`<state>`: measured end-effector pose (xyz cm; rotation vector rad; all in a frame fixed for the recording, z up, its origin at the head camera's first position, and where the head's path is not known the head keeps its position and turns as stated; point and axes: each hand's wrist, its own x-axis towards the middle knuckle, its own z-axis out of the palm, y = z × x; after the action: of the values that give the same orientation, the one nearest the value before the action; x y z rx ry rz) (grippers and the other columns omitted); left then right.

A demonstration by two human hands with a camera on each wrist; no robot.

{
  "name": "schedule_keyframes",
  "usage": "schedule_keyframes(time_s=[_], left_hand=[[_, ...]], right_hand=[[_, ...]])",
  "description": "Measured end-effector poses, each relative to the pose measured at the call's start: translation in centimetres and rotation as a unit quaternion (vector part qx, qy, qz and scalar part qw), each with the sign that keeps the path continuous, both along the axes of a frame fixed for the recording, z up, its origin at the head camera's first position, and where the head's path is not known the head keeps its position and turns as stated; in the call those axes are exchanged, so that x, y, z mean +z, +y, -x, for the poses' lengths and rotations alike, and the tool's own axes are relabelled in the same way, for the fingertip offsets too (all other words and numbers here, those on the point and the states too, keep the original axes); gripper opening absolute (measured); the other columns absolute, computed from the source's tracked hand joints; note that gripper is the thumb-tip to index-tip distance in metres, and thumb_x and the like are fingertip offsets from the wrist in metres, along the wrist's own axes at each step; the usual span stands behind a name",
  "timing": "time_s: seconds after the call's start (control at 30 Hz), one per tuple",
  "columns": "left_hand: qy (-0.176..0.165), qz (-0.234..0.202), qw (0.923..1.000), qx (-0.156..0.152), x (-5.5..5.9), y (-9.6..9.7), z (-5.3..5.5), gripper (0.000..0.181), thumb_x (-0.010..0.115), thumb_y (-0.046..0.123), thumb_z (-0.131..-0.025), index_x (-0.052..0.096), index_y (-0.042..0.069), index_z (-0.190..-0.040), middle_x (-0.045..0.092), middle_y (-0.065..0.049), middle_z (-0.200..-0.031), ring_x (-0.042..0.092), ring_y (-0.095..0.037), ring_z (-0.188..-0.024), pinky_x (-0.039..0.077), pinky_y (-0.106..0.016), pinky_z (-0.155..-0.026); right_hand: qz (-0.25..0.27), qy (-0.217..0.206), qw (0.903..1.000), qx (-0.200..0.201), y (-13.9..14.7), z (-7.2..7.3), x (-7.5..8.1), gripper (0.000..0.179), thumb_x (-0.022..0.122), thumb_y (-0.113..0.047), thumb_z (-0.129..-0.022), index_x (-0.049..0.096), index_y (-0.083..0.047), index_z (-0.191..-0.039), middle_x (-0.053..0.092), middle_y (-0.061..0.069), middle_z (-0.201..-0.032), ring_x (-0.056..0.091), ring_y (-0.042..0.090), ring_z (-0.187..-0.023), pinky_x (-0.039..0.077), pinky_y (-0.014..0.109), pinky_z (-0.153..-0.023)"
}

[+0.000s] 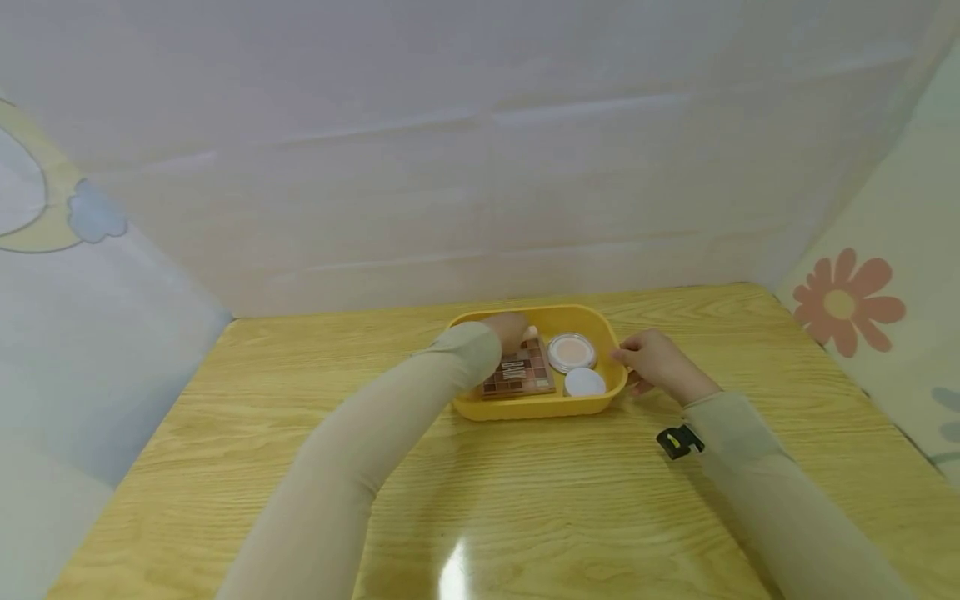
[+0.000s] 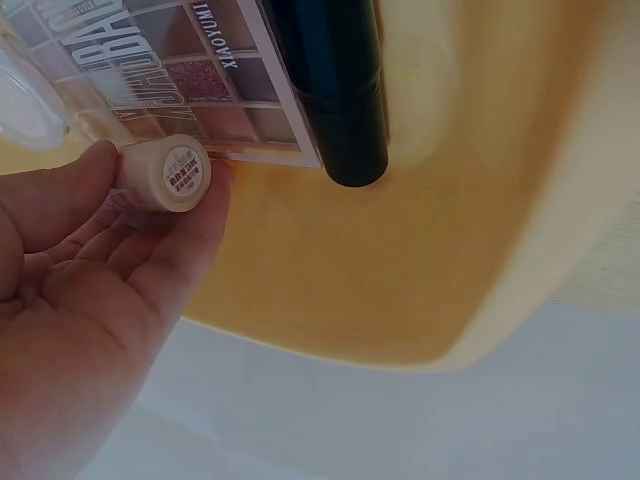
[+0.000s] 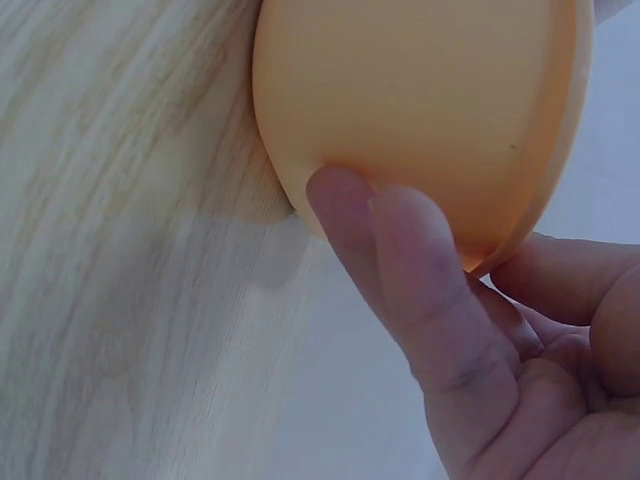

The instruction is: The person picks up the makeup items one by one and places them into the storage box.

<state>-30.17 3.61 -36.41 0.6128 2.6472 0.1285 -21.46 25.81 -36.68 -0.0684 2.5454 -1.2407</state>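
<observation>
A yellow plastic tray [image 1: 536, 409] stands on the table with cosmetics in it. My left hand [image 1: 507, 330] reaches inside and pinches a small beige cosmetic tube [image 2: 165, 175] between thumb and fingers; a round printed sticker shows on its end. The tube is at the edge of an eyeshadow palette [image 1: 517, 373] with a clear lid. Next to the palette lies a black cylinder [image 2: 343, 115], hidden in the head view. A round compact [image 1: 572, 353] and a white round-lidded container [image 1: 585, 382] sit to the right. My right hand [image 1: 662, 365] pinches the tray's right rim.
The wood-grain table [image 1: 540, 508] extends around the tray. Behind it rises a pale sheet wall [image 1: 480, 192], with printed side panels at left and right. A black strap piece [image 1: 680, 442] sits by my right wrist.
</observation>
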Motion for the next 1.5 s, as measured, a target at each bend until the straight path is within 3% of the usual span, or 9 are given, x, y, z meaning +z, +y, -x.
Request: schedule_keyframes(time_s=[0.47, 0.57, 0.73, 0.8, 1.03, 1.1, 1.23, 1.4, 1.5], left_hand=[[0.027, 0.045, 0.9974, -0.05, 0.2, 0.4, -0.8, 0.036, 0.038, 0.026, -0.106, 0.068, 0.006, -0.101, 0.066, -0.009, -0.116, 0.061, -0.018, -0.104, 0.046, -0.029, -0.095], [0.012, 0.028, 0.9986, -0.042, -1.7, 0.4, 0.8, 0.045, 0.035, 0.035, -0.106, 0.069, 0.008, -0.096, 0.068, -0.008, -0.113, 0.062, -0.019, -0.104, 0.047, -0.031, -0.095], [-0.01, 0.028, 0.9993, -0.021, 0.1, 0.2, -0.8, 0.035, 0.043, 0.029, -0.105, 0.066, 0.007, -0.09, 0.065, -0.006, -0.095, 0.055, -0.018, -0.084, 0.048, -0.032, -0.076], [0.003, 0.041, 0.9984, -0.04, -1.0, 0.2, 0.5, 0.038, 0.043, 0.033, -0.105, 0.065, 0.007, -0.087, 0.065, -0.006, -0.093, 0.056, -0.017, -0.084, 0.048, -0.031, -0.077], [0.084, 0.061, 0.9891, -0.104, -11.0, 0.3, 9.5, 0.05, 0.039, 0.052, -0.101, 0.063, 0.016, -0.075, 0.066, 0.001, -0.081, 0.06, -0.013, -0.071, 0.05, -0.03, -0.074], [0.076, 0.074, 0.9896, -0.097, -11.8, 0.5, 10.2, 0.051, 0.037, 0.054, -0.101, 0.065, 0.016, -0.082, 0.067, 0.001, -0.086, 0.062, -0.014, -0.075, 0.05, -0.029, -0.077], [0.081, 0.076, 0.9883, -0.105, -10.8, 0.5, 9.2, 0.049, 0.04, 0.052, -0.101, 0.066, 0.015, -0.081, 0.068, 0.0, -0.085, 0.061, -0.013, -0.074, 0.051, -0.027, -0.073], [0.047, 0.084, 0.991, -0.093, -5.6, 0.7, 5.1, 0.044, 0.046, 0.044, -0.101, 0.067, 0.01, -0.084, 0.07, -0.005, -0.094, 0.063, -0.017, -0.082, 0.052, -0.029, -0.077], [0.057, 0.091, 0.9896, -0.095, -6.2, 0.8, 5.7, 0.041, 0.046, 0.042, -0.102, 0.067, 0.01, -0.085, 0.07, -0.005, -0.095, 0.063, -0.017, -0.083, 0.051, -0.03, -0.078]], right_hand=[[0.001, 0.003, 1.0, 0.009, 0.3, 0.1, -0.1, 0.034, 0.045, -0.009, -0.103, 0.054, 0.02, -0.119, 0.065, 0.019, -0.089, 0.064, 0.015, -0.066, 0.058, 0.032, -0.059], [0.0, 0.003, 1.0, 0.008, 0.2, 0.0, 0.0, 0.035, 0.046, -0.01, -0.103, 0.054, 0.02, -0.119, 0.065, 0.02, -0.089, 0.064, 0.015, -0.065, 0.058, 0.032, -0.059], [-0.001, 0.004, 1.0, 0.008, 0.2, 0.0, 0.0, 0.034, 0.046, -0.01, -0.103, 0.054, 0.02, -0.118, 0.064, 0.02, -0.089, 0.063, 0.015, -0.064, 0.057, 0.033, -0.058], [-0.002, 0.003, 1.0, 0.008, 0.2, 0.0, 0.0, 0.034, 0.046, -0.01, -0.103, 0.055, 0.02, -0.117, 0.064, 0.02, -0.088, 0.063, 0.015, -0.064, 0.057, 0.032, -0.058], [-0.001, 0.0, 1.0, 0.008, 0.1, 0.2, -0.1, 0.033, 0.046, -0.009, -0.103, 0.055, 0.02, -0.117, 0.065, 0.019, -0.087, 0.064, 0.016, -0.064, 0.058, 0.032, -0.058], [-0.001, 0.001, 1.0, 0.009, 0.2, 0.2, -0.1, 0.034, 0.046, -0.009, -0.103, 0.055, 0.02, -0.117, 0.064, 0.018, -0.086, 0.063, 0.016, -0.064, 0.058, 0.033, -0.058], [-0.001, 0.001, 0.9999, 0.011, 0.2, 0.2, -0.1, 0.034, 0.047, -0.009, -0.103, 0.055, 0.02, -0.117, 0.064, 0.019, -0.087, 0.063, 0.015, -0.063, 0.057, 0.033, -0.058], [0.002, 0.001, 0.9999, 0.01, 0.2, 0.2, 0.0, 0.033, 0.046, -0.009, -0.103, 0.056, 0.02, -0.116, 0.064, 0.021, -0.087, 0.062, 0.015, -0.062, 0.057, 0.032, -0.058], [0.002, 0.003, 0.9999, 0.011, 0.2, 0.2, -0.1, 0.032, 0.046, -0.009, -0.103, 0.056, 0.02, -0.115, 0.065, 0.021, -0.087, 0.063, 0.015, -0.062, 0.057, 0.032, -0.058]])
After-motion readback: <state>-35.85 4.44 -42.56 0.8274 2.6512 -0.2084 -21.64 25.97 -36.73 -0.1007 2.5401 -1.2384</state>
